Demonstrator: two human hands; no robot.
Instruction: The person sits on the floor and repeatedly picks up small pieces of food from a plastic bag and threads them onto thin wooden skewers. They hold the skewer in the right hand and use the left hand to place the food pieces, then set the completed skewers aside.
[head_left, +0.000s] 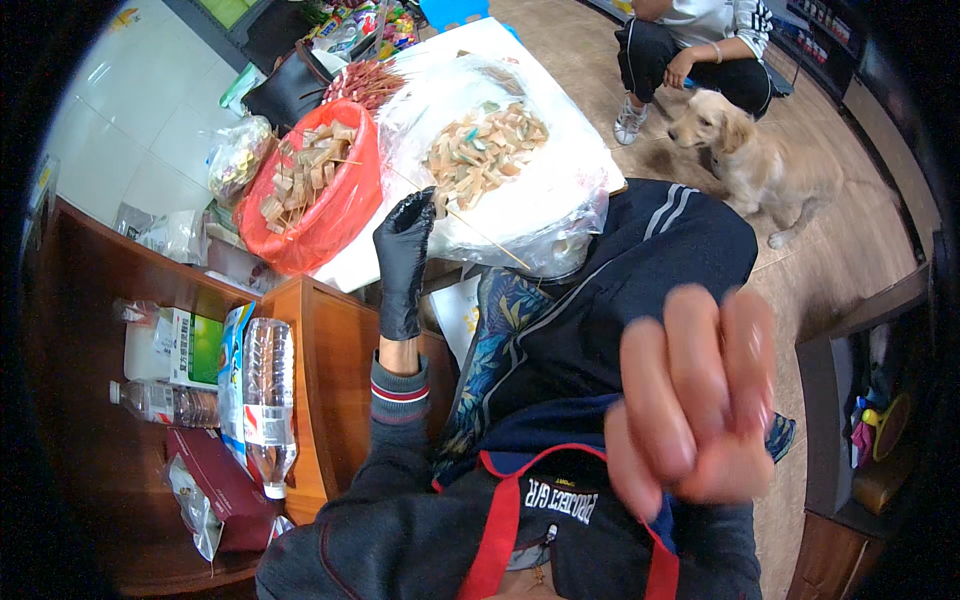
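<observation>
My left hand (405, 255), in a black glove, pinches a thin wooden skewer (491, 241) at the near left edge of a plastic-lined heap. A small pale piece (441, 204) sits on the skewer at the fingertips. That heap of pale, strip-like cut food pieces (495, 146) lies on clear plastic (555, 184) over a white tabletop. My bare right hand (694, 405) is raised close to the camera, blurred, fingers curled; whether anything is in it is hidden. Left of the glove, a red plastic-lined basin (352, 217) holds several skewered bundles of the pieces (311, 172).
Bundled reddish sticks (364, 82) and a black bag (289, 86) lie behind the basin. A wooden cabinet (337, 360) at left holds a large plastic bottle (268, 405) and boxes. At right, a light-coated dog (772, 157) sits near a crouching person (697, 60).
</observation>
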